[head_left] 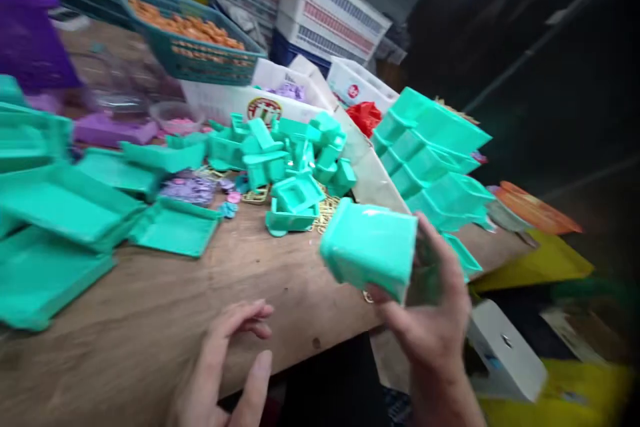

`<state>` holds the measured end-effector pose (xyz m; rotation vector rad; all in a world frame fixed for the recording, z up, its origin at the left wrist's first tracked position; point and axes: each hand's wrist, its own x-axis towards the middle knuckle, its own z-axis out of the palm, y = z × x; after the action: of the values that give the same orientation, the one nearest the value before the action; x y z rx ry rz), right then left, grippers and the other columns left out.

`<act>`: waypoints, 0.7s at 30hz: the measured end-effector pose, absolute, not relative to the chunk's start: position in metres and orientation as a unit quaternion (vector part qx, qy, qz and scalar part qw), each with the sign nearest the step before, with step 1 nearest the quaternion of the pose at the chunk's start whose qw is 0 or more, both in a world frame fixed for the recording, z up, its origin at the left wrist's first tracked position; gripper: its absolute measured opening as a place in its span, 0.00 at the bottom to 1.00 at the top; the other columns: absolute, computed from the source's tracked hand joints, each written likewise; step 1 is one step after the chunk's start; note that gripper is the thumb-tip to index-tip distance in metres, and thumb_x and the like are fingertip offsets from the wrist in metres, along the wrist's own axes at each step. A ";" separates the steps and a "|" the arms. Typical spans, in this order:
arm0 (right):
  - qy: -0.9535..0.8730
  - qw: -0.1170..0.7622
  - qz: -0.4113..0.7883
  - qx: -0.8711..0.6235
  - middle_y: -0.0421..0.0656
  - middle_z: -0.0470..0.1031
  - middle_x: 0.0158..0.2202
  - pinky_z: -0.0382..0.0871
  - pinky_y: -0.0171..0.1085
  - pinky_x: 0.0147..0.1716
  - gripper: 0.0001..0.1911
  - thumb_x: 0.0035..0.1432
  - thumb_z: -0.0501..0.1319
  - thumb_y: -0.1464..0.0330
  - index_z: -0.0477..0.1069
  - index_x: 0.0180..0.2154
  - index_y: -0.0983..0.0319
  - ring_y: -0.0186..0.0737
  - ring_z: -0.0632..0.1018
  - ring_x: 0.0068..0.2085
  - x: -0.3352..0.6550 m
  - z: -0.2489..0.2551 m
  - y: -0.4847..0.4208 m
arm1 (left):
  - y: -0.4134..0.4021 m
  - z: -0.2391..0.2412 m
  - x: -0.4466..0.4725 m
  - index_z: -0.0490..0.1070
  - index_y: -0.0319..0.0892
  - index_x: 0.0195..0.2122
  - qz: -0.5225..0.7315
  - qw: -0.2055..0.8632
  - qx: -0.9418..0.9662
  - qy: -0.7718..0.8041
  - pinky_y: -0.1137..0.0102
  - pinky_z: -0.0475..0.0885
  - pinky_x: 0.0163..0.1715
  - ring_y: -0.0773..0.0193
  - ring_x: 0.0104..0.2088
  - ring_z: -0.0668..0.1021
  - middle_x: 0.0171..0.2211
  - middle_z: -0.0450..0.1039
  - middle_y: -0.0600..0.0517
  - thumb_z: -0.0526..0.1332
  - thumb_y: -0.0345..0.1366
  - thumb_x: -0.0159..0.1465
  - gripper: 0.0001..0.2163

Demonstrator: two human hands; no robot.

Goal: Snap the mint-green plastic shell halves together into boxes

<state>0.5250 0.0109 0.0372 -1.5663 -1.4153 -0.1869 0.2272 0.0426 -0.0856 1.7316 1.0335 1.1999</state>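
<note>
A turquoise plastic box (373,247) with a rim is in my right hand (435,307), thumb below it and fingers at its far right side. It is tilted above the table's front edge. My left hand (230,360) hovers near the front edge with thumb and fingers apart, holding nothing. Beyond the hands lies a heap of small turquoise parts (265,153). A small turquoise tray-like part (295,210) sits at the near side of that heap, on pale yellow pieces (327,210).
Large turquoise panels (65,203) cover the left side of the wooden table (250,267). Stacked turquoise boxes (435,153) stand at the right. Behind are a teal basket (210,70) of orange pieces, white crates (330,13) and a purple container (35,33). A white box (507,350) sits lower right.
</note>
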 end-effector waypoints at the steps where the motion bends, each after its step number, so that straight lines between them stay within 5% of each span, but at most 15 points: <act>1: -0.568 0.497 -0.092 -0.649 0.58 0.83 0.77 0.90 0.67 0.69 0.56 0.59 0.89 0.56 0.75 0.83 0.53 0.70 0.88 0.71 0.528 0.045 0.012 | 0.043 -0.083 0.220 0.79 0.55 0.72 0.470 0.383 0.683 0.407 0.66 0.95 0.57 0.57 0.49 0.96 0.59 0.92 0.50 0.68 0.38 0.85 0.16; 6: -0.523 0.512 -0.171 -0.660 0.62 0.81 0.75 0.91 0.74 0.60 0.56 0.66 0.82 0.37 0.74 0.84 0.51 0.79 0.87 0.69 0.527 0.083 0.000 | 0.041 -0.068 0.198 0.82 0.60 0.69 0.470 0.388 0.676 0.414 0.68 0.95 0.55 0.55 0.48 0.97 0.53 0.95 0.53 0.70 0.42 0.84 0.15; 9: -0.534 0.440 -0.154 -0.705 0.62 0.83 0.74 0.88 0.78 0.63 0.56 0.66 0.80 0.33 0.75 0.84 0.50 0.84 0.87 0.70 0.527 0.077 -0.004 | 0.040 -0.052 0.196 0.81 0.62 0.69 0.483 0.387 0.683 0.389 0.68 0.94 0.57 0.58 0.49 0.97 0.53 0.94 0.54 0.68 0.38 0.85 0.15; 14: -0.669 0.246 -0.055 -0.700 0.58 0.89 0.67 0.91 0.70 0.63 0.43 0.72 0.75 0.39 0.80 0.78 0.51 0.73 0.93 0.62 0.566 0.021 0.015 | 0.044 -0.026 0.184 0.79 0.57 0.62 0.480 0.341 0.734 0.339 0.74 0.89 0.52 0.65 0.46 0.94 0.49 0.91 0.57 0.67 0.31 0.81 0.14; 16: -0.703 0.193 -0.070 -0.681 0.62 0.87 0.70 0.89 0.78 0.64 0.38 0.75 0.72 0.41 0.82 0.76 0.52 0.79 0.91 0.65 0.580 0.006 0.022 | 0.045 -0.020 0.168 0.79 0.55 0.61 0.483 0.287 0.747 0.356 0.72 0.88 0.55 0.63 0.50 0.94 0.51 0.92 0.56 0.67 0.31 0.81 0.12; 19: -0.681 0.198 -0.123 -0.695 0.66 0.78 0.79 0.79 0.85 0.73 0.35 0.77 0.72 0.42 0.84 0.74 0.51 0.86 0.83 0.76 0.574 0.011 0.025 | 0.053 -0.019 0.136 0.81 0.53 0.62 0.498 0.204 0.725 0.430 0.66 0.87 0.60 0.57 0.56 0.93 0.55 0.92 0.52 0.68 0.35 0.83 0.10; 21: -0.674 0.252 -0.094 -0.688 0.61 0.80 0.78 0.80 0.80 0.76 0.32 0.79 0.71 0.42 0.85 0.72 0.50 0.79 0.83 0.77 0.548 0.024 0.027 | 0.064 -0.023 0.112 0.82 0.50 0.63 0.503 0.156 0.696 0.488 0.61 0.86 0.62 0.53 0.55 0.92 0.57 0.90 0.48 0.67 0.38 0.85 0.09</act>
<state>0.5484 0.0271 0.0241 -1.8711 -1.8342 -0.2564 0.1121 0.0642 -0.0229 1.9934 1.3976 1.4413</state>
